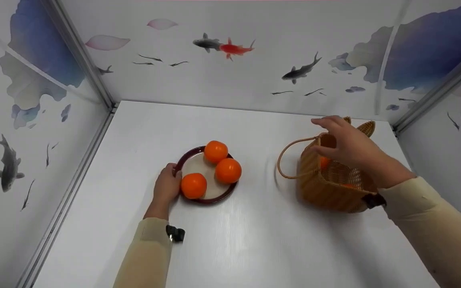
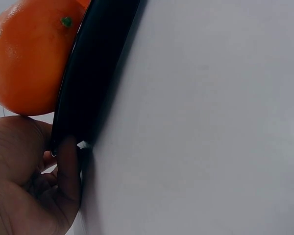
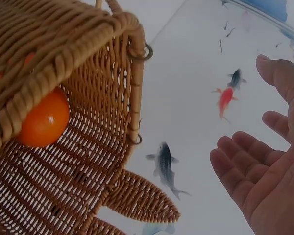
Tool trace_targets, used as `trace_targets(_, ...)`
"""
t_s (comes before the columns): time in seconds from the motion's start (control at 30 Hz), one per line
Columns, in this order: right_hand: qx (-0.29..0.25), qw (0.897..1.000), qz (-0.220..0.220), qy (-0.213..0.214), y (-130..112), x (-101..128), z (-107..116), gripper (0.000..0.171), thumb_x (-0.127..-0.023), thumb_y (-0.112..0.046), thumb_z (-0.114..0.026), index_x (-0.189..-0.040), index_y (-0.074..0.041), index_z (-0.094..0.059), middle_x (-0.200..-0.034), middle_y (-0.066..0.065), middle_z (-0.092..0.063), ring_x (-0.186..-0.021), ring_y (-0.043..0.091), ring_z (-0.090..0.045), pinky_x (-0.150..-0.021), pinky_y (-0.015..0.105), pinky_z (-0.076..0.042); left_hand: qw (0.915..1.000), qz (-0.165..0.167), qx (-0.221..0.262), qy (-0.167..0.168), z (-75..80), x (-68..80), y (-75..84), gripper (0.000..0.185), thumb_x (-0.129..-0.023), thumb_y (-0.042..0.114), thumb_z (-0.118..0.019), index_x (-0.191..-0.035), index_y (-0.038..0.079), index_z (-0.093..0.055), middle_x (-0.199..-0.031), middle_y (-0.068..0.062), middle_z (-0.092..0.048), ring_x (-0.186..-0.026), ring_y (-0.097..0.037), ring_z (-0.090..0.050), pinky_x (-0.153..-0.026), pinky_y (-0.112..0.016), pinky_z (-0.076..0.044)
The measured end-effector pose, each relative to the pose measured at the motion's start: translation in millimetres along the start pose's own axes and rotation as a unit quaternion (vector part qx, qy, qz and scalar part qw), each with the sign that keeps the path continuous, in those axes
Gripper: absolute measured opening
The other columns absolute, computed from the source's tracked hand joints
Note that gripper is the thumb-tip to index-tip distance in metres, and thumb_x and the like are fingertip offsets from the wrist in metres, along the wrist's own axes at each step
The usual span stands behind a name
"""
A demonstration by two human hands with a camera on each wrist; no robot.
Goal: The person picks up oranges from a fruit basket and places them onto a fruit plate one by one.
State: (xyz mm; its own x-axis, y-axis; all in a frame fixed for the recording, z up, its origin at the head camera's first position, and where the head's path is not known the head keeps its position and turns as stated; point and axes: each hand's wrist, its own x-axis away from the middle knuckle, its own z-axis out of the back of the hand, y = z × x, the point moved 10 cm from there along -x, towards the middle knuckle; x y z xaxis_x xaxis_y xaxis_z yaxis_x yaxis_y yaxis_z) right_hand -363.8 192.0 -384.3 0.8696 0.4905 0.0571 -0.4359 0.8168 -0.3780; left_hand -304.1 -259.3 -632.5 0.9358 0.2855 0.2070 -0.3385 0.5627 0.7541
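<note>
While the left hand [image 1: 167,185] is gripping the rim of the plate [image 1: 193,164], the right hand [image 1: 348,144] is hovering over the mouth of the wicker basket [image 1: 334,196], its fingers standing apart from the thumb and holding nothing; three oranges [image 1: 193,185] are lying on the plate, two at its right side and one close to the left hand; another orange [image 3: 45,117] is lying inside the basket, and an orange patch [image 1: 348,185] lower down is suggesting a second; the basket is resting on the white table [image 1: 230,248], apart from the plate; judging by this split, the sorting of fruit between the two is looking part-done; neither is holding all of it, and nothing here is showing which way it is going.
</note>
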Motion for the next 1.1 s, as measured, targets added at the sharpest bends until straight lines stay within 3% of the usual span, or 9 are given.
trace_targets(0.33, 0.023, 0.997, -0.034, -0.058, 43, -8, 1, 0.067, -0.098, -0.048, -0.069, -0.153, -0.018, -0.047, -0.148, 0.015, -0.052, -0.133, 0.041, -0.055, -0.104, 0.068, -0.047, 0.9999, 0.007, 0.011, -0.006, -1.2, -0.2, 0.8, 0.039, -0.108, 0.024, -0.049, -0.142, 0.005, -0.054, -0.138, -0.020, -0.062, -0.128, -0.034, -0.058, -0.111, -0.052, -0.044)
trace_targets(0.6, 0.075, 0.989, 0.002, -0.125, 64, -13, -14, 0.046, -0.098, -0.036, -0.072, -0.134, -0.008, -0.064, -0.131, 0.014, -0.068, -0.121, 0.035, -0.065, -0.097, 0.058, -0.055, 0.9999, 0.015, 0.004, -0.007, -2.0, -0.4, 0.2, 0.039, -0.108, 0.025, -0.050, -0.142, 0.006, -0.053, -0.138, -0.019, -0.062, -0.127, -0.034, -0.058, -0.112, -0.051, -0.044)
trace_targets(0.8, 0.088, 0.978, 0.006, -0.190, 76, -18, -28, 0.050, -0.097, -0.037, -0.072, -0.137, -0.006, -0.063, -0.135, 0.018, -0.065, -0.122, 0.039, -0.063, -0.095, 0.059, -0.054, 0.9999, 0.010, -0.003, -0.003, -0.7, -1.1, 1.5, 0.038, -0.108, 0.023, -0.050, -0.142, 0.005, -0.053, -0.136, -0.019, -0.062, -0.126, -0.033, -0.058, -0.111, -0.051, -0.045)
trace_targets(0.97, 0.049, 0.965, -0.030, -0.256, 85, -18, -50, 0.053, -0.094, -0.035, -0.076, -0.138, -0.010, -0.060, -0.136, 0.017, -0.063, -0.122, 0.037, -0.060, -0.098, 0.061, -0.053, 0.9998, 0.019, 0.001, -0.010, -3.3, -2.1, -0.6, 0.039, -0.109, 0.025, -0.049, -0.143, 0.006, -0.053, -0.138, -0.018, -0.061, -0.127, -0.032, -0.057, -0.112, -0.051, -0.044)
trace_targets(1.1, 0.031, 0.956, -0.060, -0.286, 91, -18, -67, 0.068, -0.090, -0.036, -0.079, -0.147, -0.012, -0.052, -0.143, 0.016, -0.059, -0.130, 0.039, -0.055, -0.103, 0.067, -0.048, 0.9997, 0.019, 0.005, -0.013, -4.4, -3.9, -0.3, 0.040, -0.108, 0.025, -0.049, -0.143, 0.006, -0.053, -0.138, -0.018, -0.061, -0.126, -0.033, -0.057, -0.113, -0.051, -0.044)
